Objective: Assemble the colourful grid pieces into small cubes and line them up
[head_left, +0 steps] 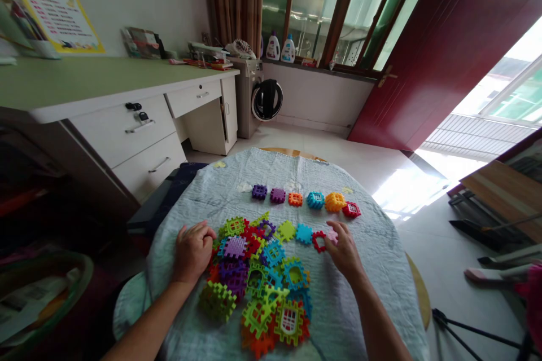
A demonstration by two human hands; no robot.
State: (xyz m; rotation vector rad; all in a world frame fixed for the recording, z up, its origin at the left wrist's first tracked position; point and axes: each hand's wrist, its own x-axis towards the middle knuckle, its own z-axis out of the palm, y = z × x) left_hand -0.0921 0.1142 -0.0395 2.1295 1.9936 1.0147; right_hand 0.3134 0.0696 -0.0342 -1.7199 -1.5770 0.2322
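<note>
My right hand (345, 251) has its thumb and fingers around a pale pink block piece (333, 234), partly hidden by the fingers. Left of it, a red open-frame piece (315, 241), a light blue square piece (304, 233) and a lime green square piece (287, 230) form a line. My left hand (193, 252) rests on the cloth with fingers curled, beside a heap of notched plastic building pieces (256, 279). Nothing shows in that hand. Beyond the heap, several small block cubes stand in a row, from a dark purple cube (259, 192) to a red cube (351, 210).
A pale blue cloth (351, 316) covers the round table. Behind are a green-topped desk (105, 76) and a washing machine (249, 96). A red door (423, 39) stands at right. A tripod leg (470, 335) and a basket (82, 287) are at the sides.
</note>
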